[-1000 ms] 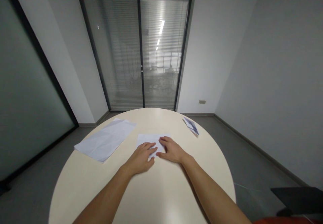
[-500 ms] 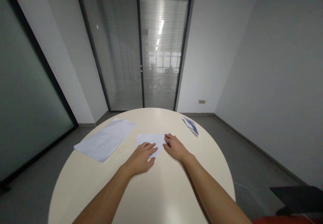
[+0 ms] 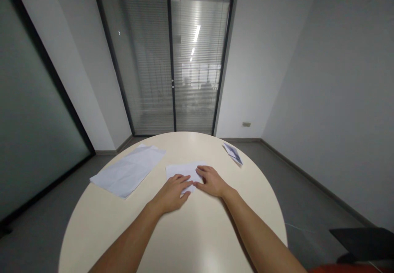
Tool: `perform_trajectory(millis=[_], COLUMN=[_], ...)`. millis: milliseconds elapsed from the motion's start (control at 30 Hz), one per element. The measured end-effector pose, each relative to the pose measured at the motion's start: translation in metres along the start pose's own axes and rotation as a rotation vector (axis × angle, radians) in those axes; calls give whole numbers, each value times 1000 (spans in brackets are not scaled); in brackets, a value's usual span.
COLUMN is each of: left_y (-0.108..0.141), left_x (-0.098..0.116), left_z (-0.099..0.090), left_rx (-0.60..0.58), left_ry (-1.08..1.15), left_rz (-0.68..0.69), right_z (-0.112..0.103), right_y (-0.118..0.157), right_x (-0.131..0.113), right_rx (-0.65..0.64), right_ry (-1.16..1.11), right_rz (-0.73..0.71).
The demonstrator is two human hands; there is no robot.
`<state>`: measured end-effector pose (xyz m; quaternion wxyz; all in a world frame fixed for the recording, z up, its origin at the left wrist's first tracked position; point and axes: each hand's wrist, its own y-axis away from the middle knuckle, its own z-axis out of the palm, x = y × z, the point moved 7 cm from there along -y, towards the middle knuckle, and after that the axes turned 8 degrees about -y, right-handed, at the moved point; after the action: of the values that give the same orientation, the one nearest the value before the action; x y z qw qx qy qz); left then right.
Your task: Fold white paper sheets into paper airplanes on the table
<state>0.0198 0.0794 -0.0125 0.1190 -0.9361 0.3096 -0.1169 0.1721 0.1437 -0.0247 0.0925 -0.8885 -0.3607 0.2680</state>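
Left arm: reaches in from the near left, angled toward the far right
Left hand (image 3: 174,193): palm down, fingers slightly spread and pointing right, thumb apart below them
Right arm: reaches in from the near right, angled toward the far left
Right hand (image 3: 211,181): palm down, fingers bent leftward, thumb extended toward the left hand's fingertips

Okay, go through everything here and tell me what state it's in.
Center paper, flat under both hands
Left hand, palm down, fingers spread
Right hand, palm down, fingers bent
Left-side paper sheets, spread out, creased
Right-side paper, folded
Glass doors, appear closed
Blinds, lowered
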Motion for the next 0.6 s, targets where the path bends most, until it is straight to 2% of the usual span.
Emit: perform_trajectory(millis=[367,600], left_y=[1,0], left_x=[-3,9], left_z=[4,-8], left_rx=[23,11], left_ry=[82,159], left_rz=[-12,40], right_z=[-3,-5], right_y=[0,0], right_x=[13,18], right_rx=[0,45], right_ry=[58,49], right_rz=[80,65])
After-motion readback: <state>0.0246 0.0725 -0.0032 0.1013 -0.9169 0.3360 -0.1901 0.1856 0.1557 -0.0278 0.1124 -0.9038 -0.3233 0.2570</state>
